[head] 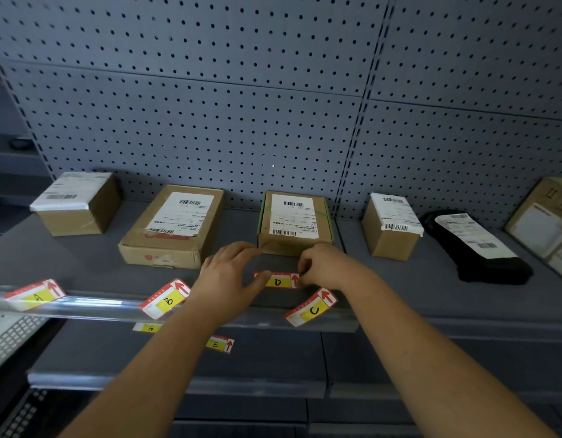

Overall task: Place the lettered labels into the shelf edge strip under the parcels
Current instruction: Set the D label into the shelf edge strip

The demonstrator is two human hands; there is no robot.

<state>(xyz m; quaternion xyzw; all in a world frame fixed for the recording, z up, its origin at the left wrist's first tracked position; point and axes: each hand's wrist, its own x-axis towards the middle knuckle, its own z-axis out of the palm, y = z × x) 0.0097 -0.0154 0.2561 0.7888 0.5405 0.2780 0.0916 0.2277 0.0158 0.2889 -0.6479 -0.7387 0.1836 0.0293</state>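
Observation:
Both my hands hold the D label [278, 282] above the shelf, in front of the green-edged parcel [294, 221]. My left hand [230, 276] pinches its left end and my right hand [322, 267] pinches its right end. Labels A [35, 294], B [167, 300] and C [312, 308] lie tilted at the clear shelf edge strip [93, 306]. On the lower shelf lie labels G [148, 327] and E [219, 344].
Cardboard parcels [172, 227] stand in a row on the grey shelf [399, 279], with a black bag parcel [475, 245] and a flat box [545, 222] at the right. A pegboard wall [273, 105] rises behind. A second strip [115, 382] edges the lower shelf.

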